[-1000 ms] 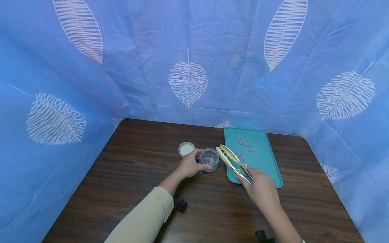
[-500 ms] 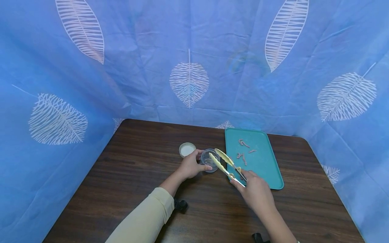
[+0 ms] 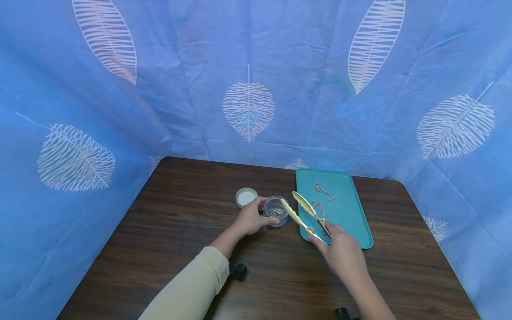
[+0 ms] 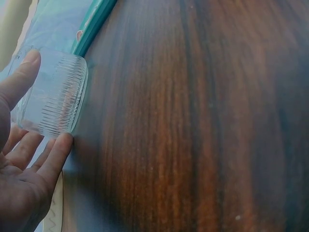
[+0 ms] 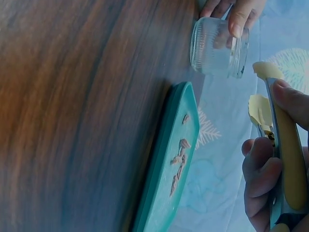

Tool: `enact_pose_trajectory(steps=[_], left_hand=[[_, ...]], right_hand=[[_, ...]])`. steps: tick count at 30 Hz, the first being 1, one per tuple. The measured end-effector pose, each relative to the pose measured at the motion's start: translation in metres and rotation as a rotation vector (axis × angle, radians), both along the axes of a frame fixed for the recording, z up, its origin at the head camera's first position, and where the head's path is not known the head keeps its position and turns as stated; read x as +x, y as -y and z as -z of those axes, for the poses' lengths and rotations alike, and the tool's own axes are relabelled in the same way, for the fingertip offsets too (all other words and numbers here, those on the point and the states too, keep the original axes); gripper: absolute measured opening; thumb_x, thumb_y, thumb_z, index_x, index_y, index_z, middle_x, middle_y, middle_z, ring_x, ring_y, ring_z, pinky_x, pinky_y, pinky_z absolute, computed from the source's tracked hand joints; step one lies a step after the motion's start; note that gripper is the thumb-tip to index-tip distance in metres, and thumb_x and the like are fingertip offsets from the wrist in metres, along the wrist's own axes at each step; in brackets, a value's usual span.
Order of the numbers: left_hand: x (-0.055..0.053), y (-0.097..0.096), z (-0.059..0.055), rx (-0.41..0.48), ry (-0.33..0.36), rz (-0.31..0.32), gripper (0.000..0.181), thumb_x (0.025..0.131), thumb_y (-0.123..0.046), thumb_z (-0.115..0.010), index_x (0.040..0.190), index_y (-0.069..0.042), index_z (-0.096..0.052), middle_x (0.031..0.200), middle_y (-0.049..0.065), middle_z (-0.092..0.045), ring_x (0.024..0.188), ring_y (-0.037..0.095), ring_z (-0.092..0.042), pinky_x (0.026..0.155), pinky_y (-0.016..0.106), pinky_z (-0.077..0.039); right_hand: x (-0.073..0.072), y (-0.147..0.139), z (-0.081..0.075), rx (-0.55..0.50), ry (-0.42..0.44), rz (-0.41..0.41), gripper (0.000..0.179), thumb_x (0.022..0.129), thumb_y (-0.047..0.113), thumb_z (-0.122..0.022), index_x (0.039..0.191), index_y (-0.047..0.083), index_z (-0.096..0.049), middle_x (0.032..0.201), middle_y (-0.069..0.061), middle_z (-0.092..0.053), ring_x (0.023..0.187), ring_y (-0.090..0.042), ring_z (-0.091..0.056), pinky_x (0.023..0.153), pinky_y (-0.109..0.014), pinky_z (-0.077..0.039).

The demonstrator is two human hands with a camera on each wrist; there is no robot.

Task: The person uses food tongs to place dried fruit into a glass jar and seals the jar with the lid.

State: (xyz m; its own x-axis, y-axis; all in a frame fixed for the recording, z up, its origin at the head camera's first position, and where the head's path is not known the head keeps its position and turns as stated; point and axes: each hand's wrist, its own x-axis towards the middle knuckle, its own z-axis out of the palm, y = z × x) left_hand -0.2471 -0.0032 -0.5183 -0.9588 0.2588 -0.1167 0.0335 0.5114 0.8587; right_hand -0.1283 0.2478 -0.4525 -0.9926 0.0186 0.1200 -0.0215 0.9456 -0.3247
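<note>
My left hand grips a small clear glass jar, fingers on one side and thumb on the other. The jar stands uncovered on the table, a small pale strip showing inside it. Tongs with pale yellow tips and metal arms are held in my right hand. Their tips are spread apart with nothing seen between them, one overlapping the jar's right rim in the head view. Several pinkish, worm-like strips lie on a teal tray beneath and beyond the tongs.
A round lid, pale inside, lies just behind my left hand. The dark wooden table ends at a blue leaf-print cloth behind and at both sides.
The tongs swung left over the jar, then drew back right with their tips spread wider. A pale strip now shows in the jar. My left hand has stayed around the jar.
</note>
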Motion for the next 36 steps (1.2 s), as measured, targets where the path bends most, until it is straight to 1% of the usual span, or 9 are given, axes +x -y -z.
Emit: enact_pose_trajectory(steps=[4,9,12,17,24,31,36], left_hand=[[0.000,0.000,0.000,-0.005,0.000,-0.002,0.079,0.091,-0.042,-0.090,0.157,-0.018,-0.054,0.152,0.012,-0.065,0.141,0.033,-0.063,0.111,0.055,-0.057],[0.000,0.000,0.000,0.009,0.002,0.001,0.078,0.091,-0.042,-0.090,0.156,-0.018,-0.055,0.152,0.012,-0.064,0.141,0.033,-0.063,0.112,0.055,-0.056],[0.000,0.000,0.000,0.009,0.007,0.004,0.079,0.091,-0.043,-0.090,0.157,-0.019,-0.054,0.154,0.011,-0.064,0.142,0.033,-0.062,0.112,0.055,-0.056],[-0.001,0.001,0.001,0.008,0.005,0.011,0.079,0.091,-0.044,-0.090,0.157,-0.020,-0.054,0.153,0.011,-0.063,0.142,0.033,-0.062,0.111,0.055,-0.056],[-0.001,0.001,0.001,0.012,-0.001,0.012,0.078,0.091,-0.044,-0.090,0.156,-0.020,-0.055,0.151,0.012,-0.065,0.141,0.033,-0.063,0.109,0.055,-0.058],[0.000,0.001,0.000,0.012,0.003,0.008,0.078,0.091,-0.044,-0.090,0.156,-0.021,-0.055,0.149,0.012,-0.066,0.140,0.033,-0.063,0.108,0.055,-0.058],[0.000,0.001,0.000,0.015,0.008,0.008,0.078,0.091,-0.044,-0.090,0.156,-0.021,-0.055,0.149,0.012,-0.066,0.140,0.033,-0.063,0.108,0.054,-0.058]], right_hand=[[0.000,-0.005,0.000,-0.005,0.003,0.006,0.073,0.096,0.043,-0.085,0.142,-0.010,-0.065,0.132,-0.033,-0.072,0.114,-0.050,-0.074,0.089,-0.061,-0.063],[-0.001,-0.016,0.001,-0.008,0.025,0.033,0.076,0.097,0.044,-0.083,0.144,-0.011,-0.062,0.133,-0.034,-0.070,0.112,-0.051,-0.073,0.087,-0.060,-0.063],[-0.002,-0.026,0.000,-0.003,0.043,0.058,0.078,0.098,0.045,-0.082,0.145,-0.013,-0.060,0.135,-0.037,-0.068,0.113,-0.054,-0.072,0.088,-0.063,-0.063],[-0.003,-0.044,0.001,0.004,0.078,0.107,0.082,0.099,0.046,-0.079,0.148,-0.015,-0.056,0.143,-0.041,-0.061,0.120,-0.060,-0.067,0.090,-0.069,-0.060],[-0.006,-0.062,0.014,0.031,0.131,0.166,0.081,0.100,0.046,-0.077,0.147,-0.017,-0.055,0.144,-0.043,-0.058,0.125,-0.061,-0.063,0.094,-0.070,-0.058],[-0.007,-0.069,0.024,0.030,0.166,0.179,0.079,0.101,0.046,-0.077,0.145,-0.016,-0.058,0.138,-0.042,-0.063,0.118,-0.060,-0.067,0.087,-0.067,-0.060],[-0.008,-0.074,0.029,0.046,0.206,0.175,0.079,0.101,0.051,-0.075,0.144,-0.014,-0.059,0.135,-0.042,-0.065,0.114,-0.059,-0.069,0.083,-0.066,-0.061]])
